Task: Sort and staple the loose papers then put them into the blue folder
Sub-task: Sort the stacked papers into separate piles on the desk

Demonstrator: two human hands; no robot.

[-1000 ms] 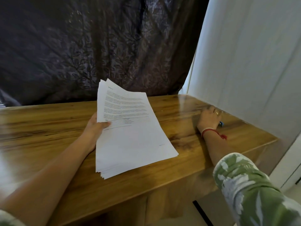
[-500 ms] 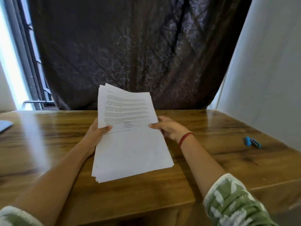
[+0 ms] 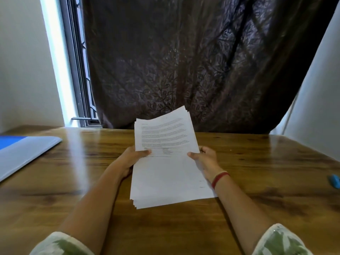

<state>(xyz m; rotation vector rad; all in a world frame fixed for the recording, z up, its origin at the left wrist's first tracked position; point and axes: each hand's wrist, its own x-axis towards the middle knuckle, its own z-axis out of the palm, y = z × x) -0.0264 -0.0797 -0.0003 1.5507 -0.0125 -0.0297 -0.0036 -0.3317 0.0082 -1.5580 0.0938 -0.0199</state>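
Observation:
A stack of several white printed papers [image 3: 167,173] is held tilted above the middle of the wooden table [image 3: 257,181]. My left hand [image 3: 132,159] grips its left edge, thumb on the top sheet. My right hand [image 3: 204,159] grips its right edge, with a red band on the wrist. The blue folder [image 3: 24,151] lies flat at the table's far left, partly cut off by the frame. A small blue stapler [image 3: 335,181] lies at the table's right edge, only partly in view.
A dark patterned curtain [image 3: 184,70] hangs behind the table. A window with a dark frame [image 3: 77,70] stands at the back left, a white wall [image 3: 316,98] at the right. Bare wood surrounds the papers.
My right hand left the stapler at the right side of the table and came over to take the papers' right edge. The view swung left, bringing the folder into sight.

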